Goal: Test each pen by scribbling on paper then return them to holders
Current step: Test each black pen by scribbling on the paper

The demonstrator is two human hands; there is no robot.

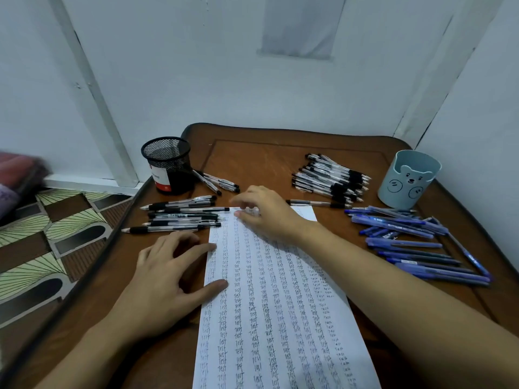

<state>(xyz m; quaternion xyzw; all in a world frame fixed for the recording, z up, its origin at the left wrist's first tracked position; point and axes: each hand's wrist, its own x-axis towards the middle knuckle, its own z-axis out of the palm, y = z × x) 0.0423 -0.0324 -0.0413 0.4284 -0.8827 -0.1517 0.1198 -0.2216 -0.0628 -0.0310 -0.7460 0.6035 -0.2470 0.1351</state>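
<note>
Here, round mesh holder [165, 160], flat paper [280, 318].

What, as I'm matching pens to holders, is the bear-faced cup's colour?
The round bear-faced cup is pale blue; best in head view.

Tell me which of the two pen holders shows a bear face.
The light blue holder on the right; the black mesh holder on the left has no face.

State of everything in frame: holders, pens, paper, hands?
Mesh holder: upright, no pens showing.
Bear holder: upright, no pens showing.
Black pens: loose on table, several clusters.
Blue pens: loose, right of paper.
Paper: flat, filled with "test" columns.
Left hand: open, pressing paper's left edge.
Right hand: at paper's top edge, grip unclear.
</note>
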